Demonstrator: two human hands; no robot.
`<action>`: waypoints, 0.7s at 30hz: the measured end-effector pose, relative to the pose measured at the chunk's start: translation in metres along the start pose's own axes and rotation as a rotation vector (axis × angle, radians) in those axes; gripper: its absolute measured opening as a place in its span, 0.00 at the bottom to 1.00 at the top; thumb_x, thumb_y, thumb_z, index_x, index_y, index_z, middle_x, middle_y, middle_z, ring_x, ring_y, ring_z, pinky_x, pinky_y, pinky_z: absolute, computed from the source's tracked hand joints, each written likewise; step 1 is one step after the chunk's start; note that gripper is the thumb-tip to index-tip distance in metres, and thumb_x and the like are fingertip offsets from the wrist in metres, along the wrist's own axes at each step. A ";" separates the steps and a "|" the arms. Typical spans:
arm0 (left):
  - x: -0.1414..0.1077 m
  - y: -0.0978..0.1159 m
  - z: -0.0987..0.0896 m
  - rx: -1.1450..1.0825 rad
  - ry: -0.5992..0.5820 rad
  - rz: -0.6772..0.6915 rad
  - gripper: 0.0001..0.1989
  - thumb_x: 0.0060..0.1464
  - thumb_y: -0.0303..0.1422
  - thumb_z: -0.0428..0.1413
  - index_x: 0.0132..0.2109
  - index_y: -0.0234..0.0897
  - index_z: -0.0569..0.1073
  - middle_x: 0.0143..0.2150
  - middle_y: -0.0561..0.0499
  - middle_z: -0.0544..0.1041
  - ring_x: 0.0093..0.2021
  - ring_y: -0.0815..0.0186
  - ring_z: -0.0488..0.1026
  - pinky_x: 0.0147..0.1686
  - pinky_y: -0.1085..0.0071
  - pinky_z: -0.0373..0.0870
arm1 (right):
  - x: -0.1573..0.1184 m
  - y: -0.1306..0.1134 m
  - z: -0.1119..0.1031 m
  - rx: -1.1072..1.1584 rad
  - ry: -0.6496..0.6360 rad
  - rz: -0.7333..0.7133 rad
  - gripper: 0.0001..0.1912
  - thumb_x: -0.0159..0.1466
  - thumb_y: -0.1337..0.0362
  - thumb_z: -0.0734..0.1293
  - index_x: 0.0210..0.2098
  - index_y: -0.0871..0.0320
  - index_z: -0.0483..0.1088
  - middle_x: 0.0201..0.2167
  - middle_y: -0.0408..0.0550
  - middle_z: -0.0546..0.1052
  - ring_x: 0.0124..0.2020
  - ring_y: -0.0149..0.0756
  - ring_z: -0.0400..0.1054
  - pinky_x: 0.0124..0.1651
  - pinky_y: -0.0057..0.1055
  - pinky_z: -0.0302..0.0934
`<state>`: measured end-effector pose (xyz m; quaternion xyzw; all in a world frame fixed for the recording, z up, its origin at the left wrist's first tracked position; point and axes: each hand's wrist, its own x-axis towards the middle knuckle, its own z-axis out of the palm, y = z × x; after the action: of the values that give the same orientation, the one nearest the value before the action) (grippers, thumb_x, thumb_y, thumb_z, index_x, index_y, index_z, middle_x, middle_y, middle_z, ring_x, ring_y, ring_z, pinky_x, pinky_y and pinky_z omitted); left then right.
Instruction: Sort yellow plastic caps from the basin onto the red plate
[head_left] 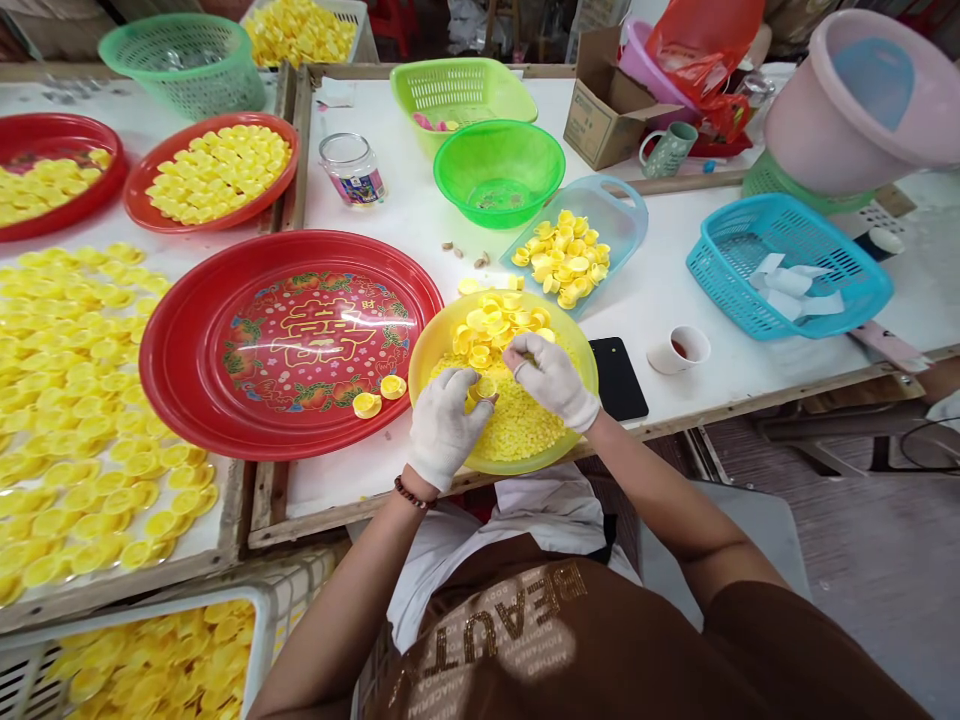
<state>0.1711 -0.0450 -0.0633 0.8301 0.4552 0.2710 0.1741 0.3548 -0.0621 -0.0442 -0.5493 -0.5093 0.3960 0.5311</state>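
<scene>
Both my hands wear white gloves and work over a yellow bowl [581, 370]. The bowl holds small yellow granules [517, 430], with yellow cup-shaped plastic pieces [495, 325] heaped at its far side. My left hand [448, 422] is closed on one yellow plastic cup piece [486, 388] above the granules. Just right of it, my right hand [551, 378] is pinched, and whatever lies between its fingertips is too small to make out. A large red tray [202, 340] stands to the left, with two yellow pieces [367, 404] near its right edge.
A blue scoop-shaped tray [626, 225] of yellow pieces sits behind the bowl. Right of the bowl are a black phone [619, 378], a paper cup [679, 350] and a blue basket [787, 318]. A green bowl [499, 205] and a glass jar [351, 165] stand farther back.
</scene>
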 end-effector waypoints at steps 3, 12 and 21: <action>0.001 0.001 0.001 -0.046 -0.003 0.004 0.08 0.58 0.33 0.59 0.44 0.38 0.72 0.43 0.45 0.79 0.43 0.58 0.76 0.44 0.62 0.73 | -0.009 0.000 -0.004 -0.329 -0.104 -0.164 0.07 0.63 0.60 0.72 0.36 0.55 0.71 0.33 0.43 0.73 0.38 0.35 0.66 0.44 0.34 0.60; -0.004 -0.002 0.004 -0.079 0.060 0.062 0.09 0.58 0.31 0.59 0.46 0.38 0.73 0.47 0.44 0.80 0.48 0.57 0.78 0.50 0.62 0.75 | -0.002 0.008 -0.010 -0.046 -0.389 0.054 0.06 0.67 0.64 0.62 0.44 0.56 0.65 0.30 0.40 0.71 0.31 0.32 0.67 0.36 0.31 0.63; -0.003 -0.002 0.006 -0.094 0.070 0.089 0.08 0.57 0.29 0.59 0.45 0.37 0.74 0.44 0.44 0.81 0.45 0.57 0.79 0.46 0.61 0.76 | -0.003 0.008 -0.002 -0.203 -0.318 0.064 0.09 0.64 0.60 0.68 0.41 0.56 0.65 0.27 0.38 0.68 0.28 0.31 0.65 0.33 0.31 0.61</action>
<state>0.1722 -0.0469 -0.0695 0.8304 0.4105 0.3283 0.1847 0.3571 -0.0649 -0.0521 -0.5465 -0.6063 0.4412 0.3730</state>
